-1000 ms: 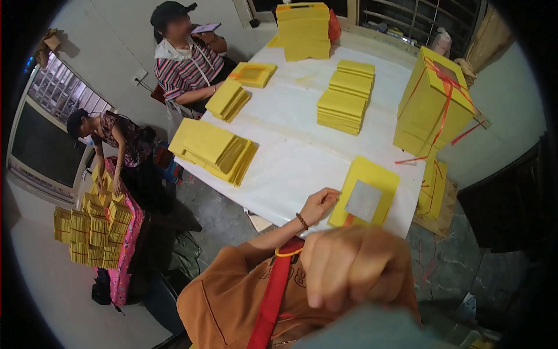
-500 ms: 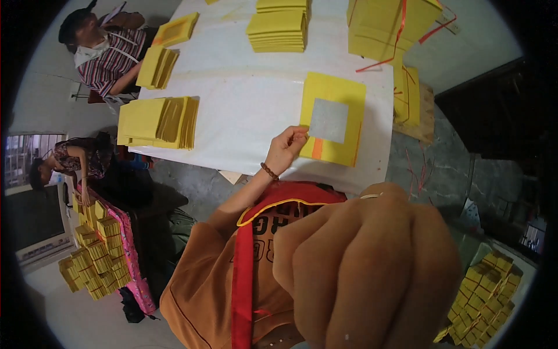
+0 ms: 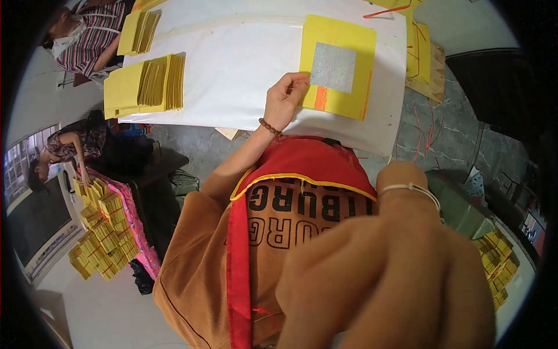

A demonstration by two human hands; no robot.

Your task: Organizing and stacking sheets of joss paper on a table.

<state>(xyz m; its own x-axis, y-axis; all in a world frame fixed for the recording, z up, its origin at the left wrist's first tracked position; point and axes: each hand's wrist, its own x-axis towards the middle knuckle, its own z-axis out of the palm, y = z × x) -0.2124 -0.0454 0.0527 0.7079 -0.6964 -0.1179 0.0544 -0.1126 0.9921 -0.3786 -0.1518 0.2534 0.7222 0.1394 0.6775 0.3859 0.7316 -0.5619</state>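
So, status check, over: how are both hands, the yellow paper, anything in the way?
Left hand at yellow paper's left edge. Right hand blurred, large in view. Paper on white table, silver square on top. Right hand blocking lower view.

Left hand [image 3: 283, 102] forward, loosely curled, right hand [image 3: 386, 282] raised, blurred

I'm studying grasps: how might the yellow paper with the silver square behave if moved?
The yellow paper looks thin, so probably floppy and light, unless layered. Lying flat on the white tabletop, it would likely slide rather than tip.
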